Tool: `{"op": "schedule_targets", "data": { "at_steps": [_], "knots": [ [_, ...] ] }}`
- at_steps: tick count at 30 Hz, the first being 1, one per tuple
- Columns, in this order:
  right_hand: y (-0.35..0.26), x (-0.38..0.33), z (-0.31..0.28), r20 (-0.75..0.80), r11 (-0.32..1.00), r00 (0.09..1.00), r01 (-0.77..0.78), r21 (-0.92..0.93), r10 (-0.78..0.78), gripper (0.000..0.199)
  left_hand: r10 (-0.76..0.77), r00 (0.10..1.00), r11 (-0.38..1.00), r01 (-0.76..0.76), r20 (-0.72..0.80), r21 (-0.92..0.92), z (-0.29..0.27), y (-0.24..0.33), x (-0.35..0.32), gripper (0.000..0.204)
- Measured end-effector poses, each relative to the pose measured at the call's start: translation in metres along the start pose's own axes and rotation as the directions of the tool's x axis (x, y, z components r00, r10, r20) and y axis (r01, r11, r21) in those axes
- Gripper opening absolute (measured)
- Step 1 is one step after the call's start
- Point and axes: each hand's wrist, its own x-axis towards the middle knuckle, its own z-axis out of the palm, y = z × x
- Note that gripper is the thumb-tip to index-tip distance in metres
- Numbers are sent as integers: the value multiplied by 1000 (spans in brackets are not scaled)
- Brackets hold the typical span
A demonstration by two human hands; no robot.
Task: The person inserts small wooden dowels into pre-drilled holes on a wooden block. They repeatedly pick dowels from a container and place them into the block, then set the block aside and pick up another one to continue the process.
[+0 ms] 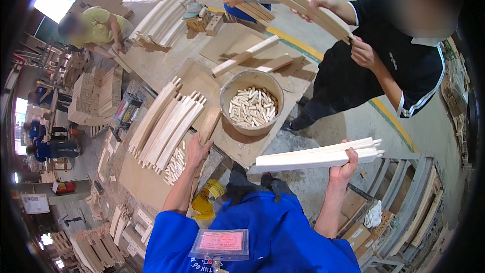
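Note:
Held out at the right, several pale curved wooden slats (pixel 313 156) have small dowel ends at their right tips. My right hand (pixel 344 166) is closed round them near that end. My left hand (pixel 197 150), at the table's near edge, is closed on the lower end of a flat wooden bar (pixel 209 123). Left of that hand lies a row of curved slats (pixel 169 126) with dowels standing out of their ends. Loose dowels (pixel 176 167) are scattered beside it. A round tub (pixel 251 130) full of short wooden dowels stands right of the bar.
Across the table (pixel 202 73), two straight bars (pixel 247 55) lie behind the tub. One person in black (pixel 374 65) at the right holds long curved pieces. Others work at the far side. A yellow bucket (pixel 207 199) sits below the table edge; a slatted rack (pixel 404 197) stands at right.

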Motion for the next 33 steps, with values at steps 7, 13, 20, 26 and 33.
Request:
{"op": "schedule_targets", "data": {
  "at_steps": [7, 13, 20, 26, 33],
  "knots": [
    [63, -23, -77, -374, 861, 779, -422, 282, 504, 51, 558, 793, 764, -375, 246, -525, 6, 113, -61, 91],
    [104, -30, -72, -149, 616, 599, -754, 227, 787, 64, 910, 409, 64, -305, -70, -950, 9, 218, -77, 89],
    [54, -67, 4, 331, 569, 894, 110, -815, 302, 80, 758, 629, 164, -443, -175, -882, 7, 238, -85, 77],
    [65, -69, 21, 594, 492, 801, 488, -721, 75, 90, 784, 616, 262, -437, -74, -860, 18, 263, -83, 83],
    [43, -45, 42, 421, 660, 903, 266, -703, 85, 71, 687, 663, 708, -521, 297, -476, -24, 228, 57, 54]
  ]
}}
